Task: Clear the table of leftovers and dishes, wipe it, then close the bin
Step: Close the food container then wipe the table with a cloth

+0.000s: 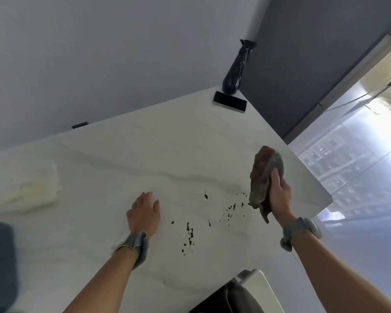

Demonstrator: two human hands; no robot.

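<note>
The left hand [145,213] lies flat on the white tabletop [104,168], fingers spread, holding nothing. Right of it, past dark crumbs [190,233], the right hand [280,190] grips a cloth [263,177] standing up tall. The far phone [230,101] looks blurry.

Left hand [145,213]: mine, lower centre of frame, palm down, fingers spread flat and pointing up-frame, forearm running in from the bottom edge, grey band at the wrist. Right hand [280,193]: mid-right of frame, raised, fingers curled tight around a bundle, wrist banded likewise.
</note>
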